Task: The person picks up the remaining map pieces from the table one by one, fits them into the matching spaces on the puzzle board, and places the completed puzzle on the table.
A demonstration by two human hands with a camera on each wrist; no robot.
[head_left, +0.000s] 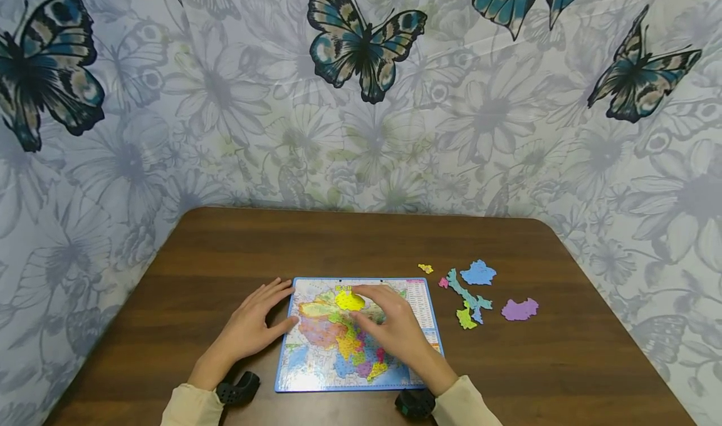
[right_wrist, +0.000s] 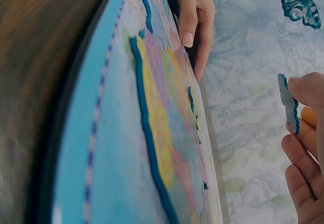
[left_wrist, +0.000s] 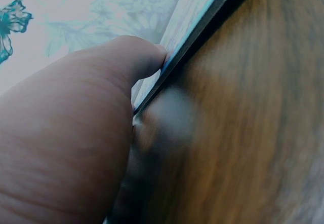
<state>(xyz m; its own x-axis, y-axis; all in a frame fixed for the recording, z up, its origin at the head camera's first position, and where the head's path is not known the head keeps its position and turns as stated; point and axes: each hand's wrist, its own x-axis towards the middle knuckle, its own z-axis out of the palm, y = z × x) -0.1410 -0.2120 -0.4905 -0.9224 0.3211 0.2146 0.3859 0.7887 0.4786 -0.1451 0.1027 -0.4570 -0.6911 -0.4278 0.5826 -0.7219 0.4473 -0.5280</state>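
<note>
A yellow puzzle piece (head_left: 348,301) is over the upper middle of the map board (head_left: 298,376), pinched between the thumb and a finger of the right hand (head_left: 397,327); the right wrist view shows a held piece edge-on, so I take it to be the same one, though its colour cannot be read there. The step in hand looks like bringing this piece to its place on the board; the next move seems to call for turning its outline to match a gap, then pressing it flat. The right forearm slants in across the board's lower right corner, palm down. The left hand (head_left: 254,319) is beside the board's left edge, thumb touching that edge and the other fingers stretched towards the upper left corner, clamped on nothing. To the right of the board, more pieces lie on the table (head_left: 564,363), among them a blue piece (head_left: 478,272) and, farther from the board, a purple piece (head_left: 519,309).
</note>
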